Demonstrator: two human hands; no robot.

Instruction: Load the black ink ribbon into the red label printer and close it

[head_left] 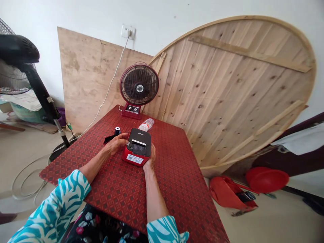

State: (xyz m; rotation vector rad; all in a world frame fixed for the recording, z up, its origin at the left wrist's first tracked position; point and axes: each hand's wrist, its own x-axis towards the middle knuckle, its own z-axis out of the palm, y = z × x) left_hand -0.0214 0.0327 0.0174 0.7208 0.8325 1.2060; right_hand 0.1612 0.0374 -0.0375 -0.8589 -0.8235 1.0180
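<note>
A small red-and-black label printer (139, 140) sits on the patterned red tabletop, its dark lid down and a white sticker on its near side. My left hand (116, 144) grips its left side, with the fingers at the lid's edge. Around the right side curls my right hand (151, 158), its fingertips partly hidden by the printer. Just beyond my left hand stands a small dark roll (117, 130) with a white core; a black strip lies beside it. Behind the printer, a clear plastic bottle (146, 125) lies on its side.
A maroon table fan (139, 86) stands at the table's (174, 189) far end. A white cable (111, 82) runs from the wall socket (128, 32) down past the left edge. A pedestal fan (43, 87) is left; a large round wooden board (227, 94) leans behind.
</note>
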